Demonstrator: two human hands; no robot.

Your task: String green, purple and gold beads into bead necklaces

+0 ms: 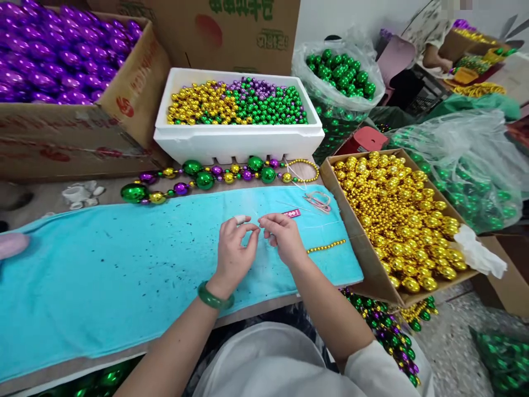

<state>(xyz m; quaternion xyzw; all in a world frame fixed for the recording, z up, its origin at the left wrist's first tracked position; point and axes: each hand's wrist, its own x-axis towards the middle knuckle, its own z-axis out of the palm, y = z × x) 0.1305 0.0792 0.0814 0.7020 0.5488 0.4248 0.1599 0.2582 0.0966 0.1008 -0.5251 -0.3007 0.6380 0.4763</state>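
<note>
Over the turquoise towel [136,259], my left hand [235,245] and my right hand [283,234] come together fingertip to fingertip, both pinched on a fine pale thread that barely shows. White tape wraps one finger of my left hand, and a green bangle [215,296] circles that wrist. A short strand of gold beads [326,246] lies right of my right hand, near a stretch of the thread [324,226]. Just beyond my right hand are a small pink label [291,213] and pink-handled scissors [318,202].
A finished-looking bead necklace [204,180] lies behind the towel. Beyond it stands a white foam box [239,140] of small beads. A carton [136,105] of purple beads is at left, a carton [363,259] of gold beads at right. A co-worker's hand [444,65] shows far right.
</note>
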